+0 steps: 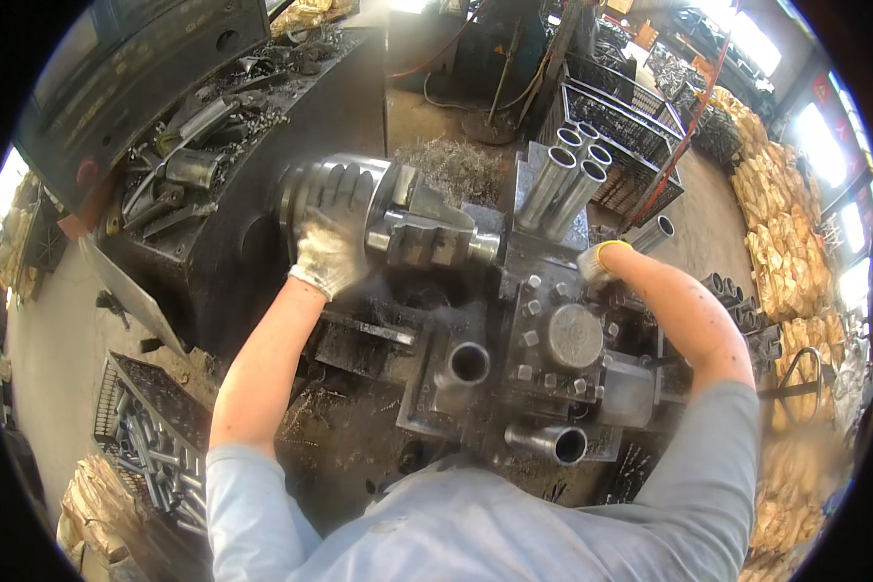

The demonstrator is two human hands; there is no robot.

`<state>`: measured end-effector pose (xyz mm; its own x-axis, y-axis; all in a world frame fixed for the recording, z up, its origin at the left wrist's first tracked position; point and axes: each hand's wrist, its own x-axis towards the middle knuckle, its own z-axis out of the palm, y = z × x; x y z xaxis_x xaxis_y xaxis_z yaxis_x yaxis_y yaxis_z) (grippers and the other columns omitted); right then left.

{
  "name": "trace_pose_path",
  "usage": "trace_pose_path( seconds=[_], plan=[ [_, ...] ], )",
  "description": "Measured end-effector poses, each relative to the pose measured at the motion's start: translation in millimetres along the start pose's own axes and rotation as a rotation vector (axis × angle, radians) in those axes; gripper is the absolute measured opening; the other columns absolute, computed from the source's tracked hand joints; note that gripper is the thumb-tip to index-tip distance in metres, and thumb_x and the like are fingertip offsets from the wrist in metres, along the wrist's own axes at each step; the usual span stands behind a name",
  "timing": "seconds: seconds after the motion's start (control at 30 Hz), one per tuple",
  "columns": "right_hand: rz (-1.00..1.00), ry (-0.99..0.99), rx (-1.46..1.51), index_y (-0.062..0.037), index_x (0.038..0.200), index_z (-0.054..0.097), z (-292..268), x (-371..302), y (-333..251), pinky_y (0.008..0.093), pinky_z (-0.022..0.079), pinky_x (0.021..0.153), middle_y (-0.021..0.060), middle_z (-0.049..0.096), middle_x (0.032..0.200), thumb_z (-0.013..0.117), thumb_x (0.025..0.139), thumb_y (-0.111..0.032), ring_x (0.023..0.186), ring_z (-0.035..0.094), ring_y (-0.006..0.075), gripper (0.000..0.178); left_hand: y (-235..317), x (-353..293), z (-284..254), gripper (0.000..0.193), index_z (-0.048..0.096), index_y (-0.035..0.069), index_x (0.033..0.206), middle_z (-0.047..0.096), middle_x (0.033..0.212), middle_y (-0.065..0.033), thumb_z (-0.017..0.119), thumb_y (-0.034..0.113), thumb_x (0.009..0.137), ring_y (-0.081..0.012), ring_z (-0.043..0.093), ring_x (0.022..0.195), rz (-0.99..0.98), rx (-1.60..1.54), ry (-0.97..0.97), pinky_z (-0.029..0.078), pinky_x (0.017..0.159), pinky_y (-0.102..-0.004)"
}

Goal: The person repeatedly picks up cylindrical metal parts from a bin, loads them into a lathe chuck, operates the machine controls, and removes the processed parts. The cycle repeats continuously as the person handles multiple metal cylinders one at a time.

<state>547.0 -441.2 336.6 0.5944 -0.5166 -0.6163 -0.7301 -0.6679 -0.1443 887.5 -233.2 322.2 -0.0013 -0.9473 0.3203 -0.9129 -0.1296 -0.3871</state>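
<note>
My left hand (335, 228), in a whitish glove with blackened fingers, lies stretched out over the round metal lathe chuck (383, 189). The chuck's stepped jaws (432, 233) stick out to the right, with a short bright metal ring or tube end (483, 246) at their tip. My right hand (597, 264), gloved with a yellow cuff, is at the far right side of the square tool post (574, 335). Its fingers are hidden, so what it touches cannot be made out. Just beyond it a steel tube (652, 233) lies tilted.
Several steel tubes (558, 179) stand upright behind the tool post. Two short tubes, one upright (469, 363) and one lying (553, 443), are nearer me. A wire crate (630, 126) stands far right. A basket of metal pieces (150, 436) is lower left. Metal shavings (451, 175) lie behind the chuck.
</note>
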Motion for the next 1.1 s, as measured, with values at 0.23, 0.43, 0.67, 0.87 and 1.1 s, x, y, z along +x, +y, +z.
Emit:
trace_pose_path(
  seconds=[0.23,0.43,0.67,0.87,1.1],
  plan=[
    [0.075,0.237,0.921,-0.0075,0.145,0.064,-64.4,11.9,-52.1,0.0453,0.062,0.089,0.0227,0.072,0.135,0.065,0.102,-0.051,0.12,0.071,0.0354,0.062,-17.7,45.7,-47.9,0.108,0.047,0.0,0.156,0.055,0.155,-0.0238,0.089,0.048,0.068,-0.0404,0.051,0.147,0.188,-0.243,-0.096,0.037,0.124,-0.0518],
    [-0.223,-0.032,0.259,-0.006,0.134,0.071,-44.6,23.0,-67.1,0.0401,0.062,0.092,0.0202,0.076,0.129,0.083,0.088,-0.039,0.12,0.072,0.0255,0.058,-16.4,100.8,-73.4,0.095,0.059,0.011,0.151,0.071,0.139,-0.0188,0.095,0.025,0.063,-0.0343,0.069,0.127,0.035,-0.582,-0.518,0.056,0.11,-0.0414],
    [-0.165,-0.312,0.351,0.0017,0.123,0.076,-29.6,57.8,-21.3,0.035,0.062,0.081,0.015,0.079,0.116,0.08,0.088,-0.012,0.099,0.074,0.0203,0.038,-10.0,56.4,-6.8,0.098,0.053,0.011,0.154,0.067,0.14,-0.0226,0.093,0.025,0.066,-0.0408,0.062,0.135,-0.016,-0.508,0.166,0.047,0.119,-0.049],
    [-0.27,-0.251,0.467,-0.0001,0.112,0.081,-19.5,37.2,-16.8,0.0393,0.057,0.067,0.0128,0.08,0.1,0.082,0.083,-0.024,0.077,0.071,0.0216,0.038,-12.9,62.3,-12.4,0.09,0.059,0.009,0.148,0.068,0.139,-0.0224,0.093,0.028,0.066,-0.0385,0.063,0.132,-0.008,-0.579,0.146,0.046,0.119,-0.0478],
    [0.299,0.483,-0.417,-0.0032,0.095,0.08,-32.7,-90.6,-39.4,0.0471,0.063,0.083,0.0231,0.079,0.096,0.079,0.069,-0.028,0.092,0.079,0.0392,0.037,-15.7,65.9,-14.0,0.085,0.059,0.015,0.151,0.069,0.14,-0.0182,0.084,0.023,0.07,-0.0347,0.062,0.134,-0.101,-0.553,0.058,0.047,0.119,-0.0465]
  ],
)
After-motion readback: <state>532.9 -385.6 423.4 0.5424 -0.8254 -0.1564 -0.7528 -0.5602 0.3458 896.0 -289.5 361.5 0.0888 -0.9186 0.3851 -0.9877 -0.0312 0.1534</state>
